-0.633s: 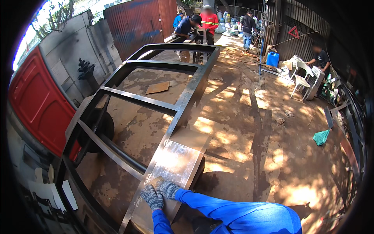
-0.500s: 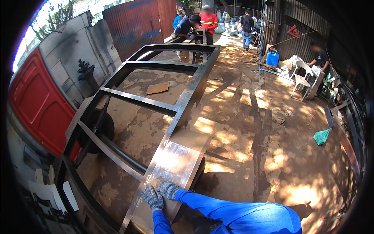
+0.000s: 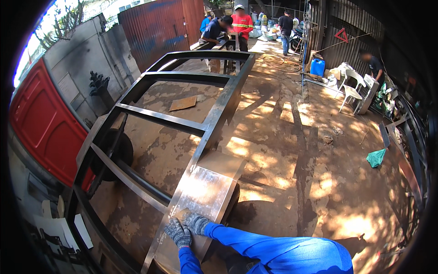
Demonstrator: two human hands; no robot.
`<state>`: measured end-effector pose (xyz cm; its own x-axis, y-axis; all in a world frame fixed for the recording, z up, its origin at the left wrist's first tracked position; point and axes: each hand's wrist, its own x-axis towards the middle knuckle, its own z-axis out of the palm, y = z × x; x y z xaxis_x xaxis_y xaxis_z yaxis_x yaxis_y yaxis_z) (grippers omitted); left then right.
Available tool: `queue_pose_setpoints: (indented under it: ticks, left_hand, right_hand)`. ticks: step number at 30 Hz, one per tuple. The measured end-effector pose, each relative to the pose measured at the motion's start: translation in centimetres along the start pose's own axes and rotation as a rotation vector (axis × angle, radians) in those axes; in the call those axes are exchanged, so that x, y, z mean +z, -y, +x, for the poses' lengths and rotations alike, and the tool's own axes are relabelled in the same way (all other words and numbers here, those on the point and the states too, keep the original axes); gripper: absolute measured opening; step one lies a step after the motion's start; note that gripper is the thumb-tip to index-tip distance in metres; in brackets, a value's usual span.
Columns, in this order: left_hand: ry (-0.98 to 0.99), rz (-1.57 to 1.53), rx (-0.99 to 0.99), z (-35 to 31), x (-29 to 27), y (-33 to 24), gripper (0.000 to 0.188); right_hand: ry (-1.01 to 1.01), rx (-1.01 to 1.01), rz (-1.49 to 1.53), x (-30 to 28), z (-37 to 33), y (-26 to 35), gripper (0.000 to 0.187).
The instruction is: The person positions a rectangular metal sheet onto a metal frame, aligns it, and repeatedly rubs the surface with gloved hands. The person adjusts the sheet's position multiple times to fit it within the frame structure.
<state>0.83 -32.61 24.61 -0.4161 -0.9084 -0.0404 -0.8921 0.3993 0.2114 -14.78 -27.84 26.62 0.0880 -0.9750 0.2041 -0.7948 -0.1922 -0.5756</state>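
Both of my hands wear grey knitted gloves and lie close together on the shiny metal plate (image 3: 207,186) of a wheel cover at the side of a trailer frame (image 3: 194,157). My left hand (image 3: 178,232) has its fingers bent and pressed together. My right hand (image 3: 196,223) reaches in from the right, its fingertips touching those of the left. A small tan flat piece (image 3: 182,213) shows at the fingertips, pressed against the plate; its kind cannot be made out, and the gloves hide most of it.
Inside the frame are an axle bar (image 3: 143,181), a tyre (image 3: 119,153) and a flat brown sheet (image 3: 183,102). Several people stand beyond its far end. White chairs (image 3: 350,89), a blue jerrycan (image 3: 317,67) and a green cloth (image 3: 376,158) are at the right. A red panel (image 3: 48,121) leans at the left.
My hands stay in nearly the same place on the plate. The view has shifted slightly. In the background, people have changed posture a little.
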Motion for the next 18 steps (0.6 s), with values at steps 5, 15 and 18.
queue_pose_setpoints:
  ticks: [5, 15, 18]
  left_hand:
    - [0.016, 0.014, -0.008, 0.2, 0.3, -0.1, 0.073]
    - [-0.029, -0.077, -0.045, 0.2, -0.5, -0.6, 0.067]
    - [-0.074, -0.250, -0.081, 0.3, -0.9, -0.6, 0.062]
  right_hand:
    - [-0.079, -0.038, -0.022, 1.2, -0.1, -0.7, 0.039]
    - [-0.064, 0.003, 0.010, 2.0, 0.3, -0.9, 0.034]
    - [0.014, 0.057, 0.065, 1.3, 0.5, -1.0, 0.034]
